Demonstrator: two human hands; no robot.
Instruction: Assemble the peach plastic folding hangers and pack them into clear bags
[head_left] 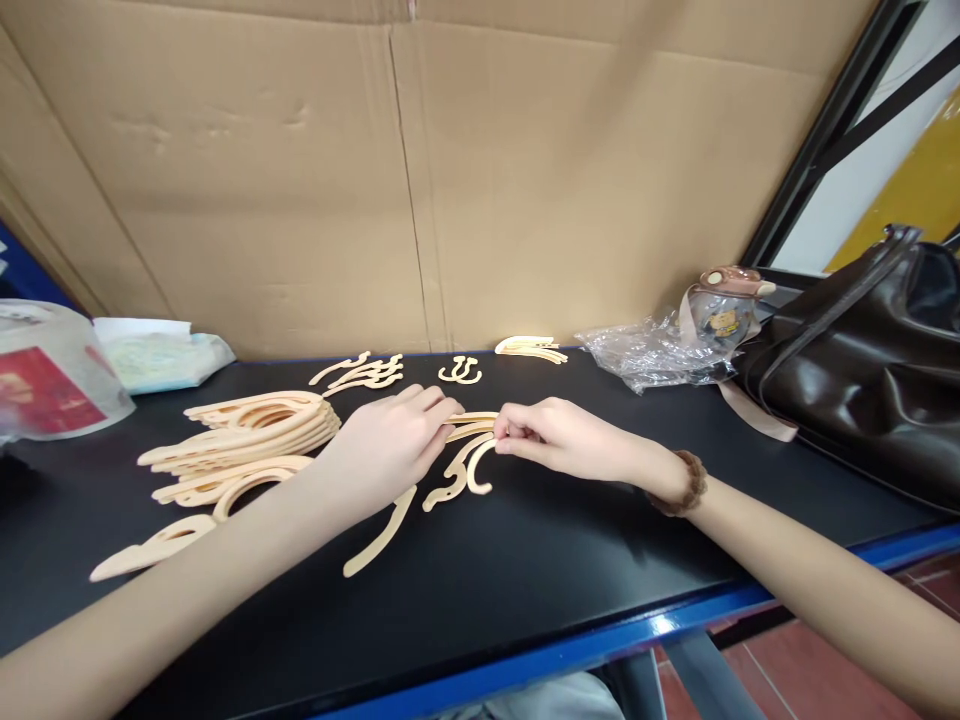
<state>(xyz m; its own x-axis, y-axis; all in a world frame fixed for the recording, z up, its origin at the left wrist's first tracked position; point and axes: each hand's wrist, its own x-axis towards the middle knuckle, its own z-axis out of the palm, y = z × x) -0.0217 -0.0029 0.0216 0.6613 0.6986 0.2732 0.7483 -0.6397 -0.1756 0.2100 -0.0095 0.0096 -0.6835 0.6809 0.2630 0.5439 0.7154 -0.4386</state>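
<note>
My right hand [555, 435] is closed in a pinch on the upper end of a beige plastic hook [477, 468], whose curve hangs toward the table. My left hand [401, 430] is beside it, fingers bent and pressed together over several beige curved strips [474, 428]; whatever lies within its grip is hidden. Below the fingers, a wavy beige hanger piece [448, 488] lies next to the hook. Another curved beige arm [381, 535] sticks out from under my left palm.
Left of my left hand stands a pile of beige hanger parts [255, 425]. Farther back are small wavy pieces [367, 375], two hooks [460, 371] and stacked strips [532, 347]. Crinkled clear plastic [645, 352], a bottle [724, 312] and a dark bag [862, 370] are at right.
</note>
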